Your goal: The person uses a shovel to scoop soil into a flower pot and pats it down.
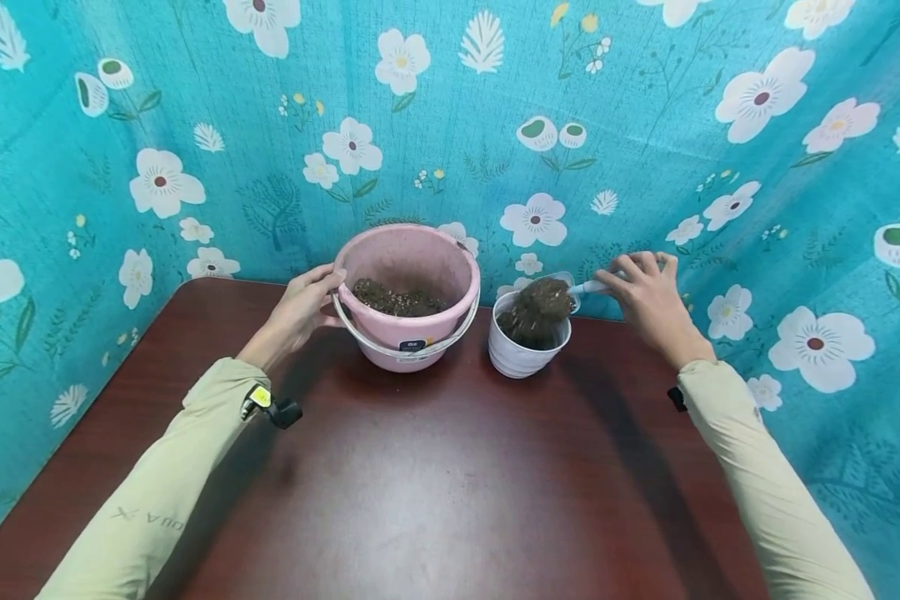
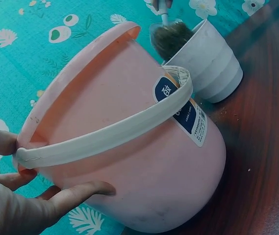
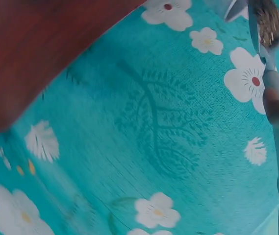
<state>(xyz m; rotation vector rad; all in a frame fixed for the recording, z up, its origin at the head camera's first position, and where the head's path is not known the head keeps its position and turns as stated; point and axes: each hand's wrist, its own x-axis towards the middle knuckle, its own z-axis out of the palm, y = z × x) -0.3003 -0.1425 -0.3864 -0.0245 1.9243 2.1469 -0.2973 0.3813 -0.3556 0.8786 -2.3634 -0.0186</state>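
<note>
A pink bucket [image 1: 412,332] with dark soil [image 1: 397,300] low inside stands near the back of the table, its white handle [image 2: 114,134] hanging over the front. The left hand [image 1: 296,317] grips the bucket's left rim, fingers spread along its side in the left wrist view. To the right stands a white ridged pot [image 1: 521,354] holding soil. The right hand [image 1: 652,304] pinches the light handle of a small scoop [image 1: 588,287], whose soil-filled blade is tilted over the pot; soil falls from it. The right wrist view shows fingers [image 3: 276,107] on that handle.
The dark red wooden table [image 1: 420,483] has its back edge close behind the bucket and pot. A turquoise flowered cloth [image 1: 450,108] hangs behind and at both sides. A few crumbs [image 2: 235,117] lie beside the pot.
</note>
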